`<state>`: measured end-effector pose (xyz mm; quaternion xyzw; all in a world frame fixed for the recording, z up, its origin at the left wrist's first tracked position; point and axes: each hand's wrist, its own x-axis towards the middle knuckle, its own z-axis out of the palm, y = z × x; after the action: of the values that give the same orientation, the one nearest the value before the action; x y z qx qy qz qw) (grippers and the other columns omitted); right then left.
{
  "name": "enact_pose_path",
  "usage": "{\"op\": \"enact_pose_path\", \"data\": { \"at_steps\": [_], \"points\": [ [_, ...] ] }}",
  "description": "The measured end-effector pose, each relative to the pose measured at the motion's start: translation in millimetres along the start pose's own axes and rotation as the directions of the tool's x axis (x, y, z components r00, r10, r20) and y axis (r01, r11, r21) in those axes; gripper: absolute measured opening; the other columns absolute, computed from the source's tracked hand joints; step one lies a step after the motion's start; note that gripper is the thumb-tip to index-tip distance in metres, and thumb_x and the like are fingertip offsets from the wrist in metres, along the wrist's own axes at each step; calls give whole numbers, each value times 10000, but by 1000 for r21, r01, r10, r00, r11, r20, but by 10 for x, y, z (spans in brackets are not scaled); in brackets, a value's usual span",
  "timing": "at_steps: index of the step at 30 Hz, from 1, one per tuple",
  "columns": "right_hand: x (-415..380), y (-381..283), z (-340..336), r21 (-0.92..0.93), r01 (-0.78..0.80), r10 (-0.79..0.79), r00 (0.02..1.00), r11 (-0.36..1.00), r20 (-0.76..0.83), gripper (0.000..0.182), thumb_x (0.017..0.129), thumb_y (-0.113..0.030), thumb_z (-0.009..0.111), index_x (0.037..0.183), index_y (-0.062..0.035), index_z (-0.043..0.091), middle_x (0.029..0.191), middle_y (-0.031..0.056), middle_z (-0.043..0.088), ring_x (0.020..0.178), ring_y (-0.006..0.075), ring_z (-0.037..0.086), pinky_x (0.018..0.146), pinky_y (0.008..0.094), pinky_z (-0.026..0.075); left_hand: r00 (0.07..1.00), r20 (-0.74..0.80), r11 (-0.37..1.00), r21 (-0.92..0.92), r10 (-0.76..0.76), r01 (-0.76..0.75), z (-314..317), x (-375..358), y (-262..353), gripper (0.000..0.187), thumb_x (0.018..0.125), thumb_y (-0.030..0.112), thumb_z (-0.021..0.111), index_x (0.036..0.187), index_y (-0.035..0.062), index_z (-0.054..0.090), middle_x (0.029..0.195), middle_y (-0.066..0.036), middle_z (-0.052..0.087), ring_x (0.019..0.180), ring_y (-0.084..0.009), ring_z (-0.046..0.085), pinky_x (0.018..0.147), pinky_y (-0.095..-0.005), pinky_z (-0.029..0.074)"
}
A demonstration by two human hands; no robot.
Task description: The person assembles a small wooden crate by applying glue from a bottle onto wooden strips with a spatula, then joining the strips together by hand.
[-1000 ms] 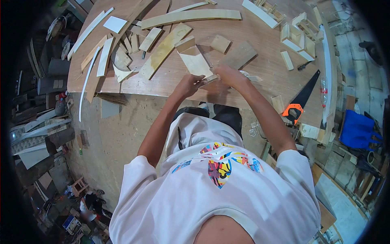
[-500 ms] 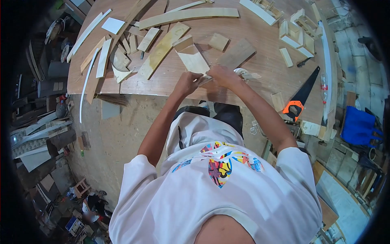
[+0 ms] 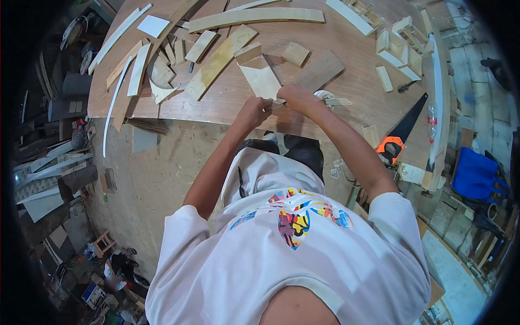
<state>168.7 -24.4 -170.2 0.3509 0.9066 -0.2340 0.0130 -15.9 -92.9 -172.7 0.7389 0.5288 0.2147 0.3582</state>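
Observation:
Close together at the table's front edge, my left hand (image 3: 254, 111) and my right hand (image 3: 295, 98) are both closed, fingertips pinched. A thin, small piece (image 3: 278, 103) shows between them; its kind is too small to make out. Just beyond the fingers lies a pale wooden board (image 3: 260, 76) with a short upright wooden block (image 3: 248, 53) at its far end. A greyish-brown flat board (image 3: 322, 70) lies beyond my right hand. Beside my right wrist is a whitish roll (image 3: 324, 96) with thin sticks (image 3: 340, 101) by it.
A handsaw (image 3: 391, 146) with an orange handle lies at the right, near a plastic bottle (image 3: 432, 120). Small wooden frames (image 3: 398, 54) stand at the back right. Wooden strips and offcuts (image 3: 225, 62) cover the left and back. A square wooden piece (image 3: 296, 54) lies mid-table.
The view has shifted slightly, so the table sits a little higher in it. Both hands stay together at the table edge, with only small finger movements.

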Motion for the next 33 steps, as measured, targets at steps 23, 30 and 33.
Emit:
{"op": "enact_pose_path", "data": {
  "at_steps": [23, 30, 33],
  "points": [
    [58, -52, -71, 14, -76, 75, 994, 997, 85, 174, 691, 3, 625, 856, -22, 675, 902, 205, 641, 934, 366, 606, 793, 445, 482, 999, 10, 999, 2, -32, 32, -54, 9, 46, 98, 741, 42, 616, 785, -26, 561, 678, -238, 521, 580, -396, 460, 561, -385, 435],
    [36, -25, -30, -27, -6, 6, 1000, 1000, 7, 110, 727, -18, 619, 817, -21, 683, 873, 207, 655, 872, 357, 645, 714, 431, 521, 1000, 18, 1000, -19, -9, 9, -33, 15, 4, 109, 743, 56, 622, 807, -21, 580, 698, -232, 547, 605, -395, 494, 577, -391, 443],
    [37, -69, -70, -47, -23, 25, 999, 999, 38, 96, 728, -17, 624, 807, -16, 678, 877, 202, 654, 883, 352, 644, 721, 423, 523, 1000, 13, 1000, -9, 4, -4, -28, 12, 0, 114, 744, 55, 628, 828, -13, 592, 707, -222, 568, 630, -387, 539, 593, -389, 452]
  ]
}}
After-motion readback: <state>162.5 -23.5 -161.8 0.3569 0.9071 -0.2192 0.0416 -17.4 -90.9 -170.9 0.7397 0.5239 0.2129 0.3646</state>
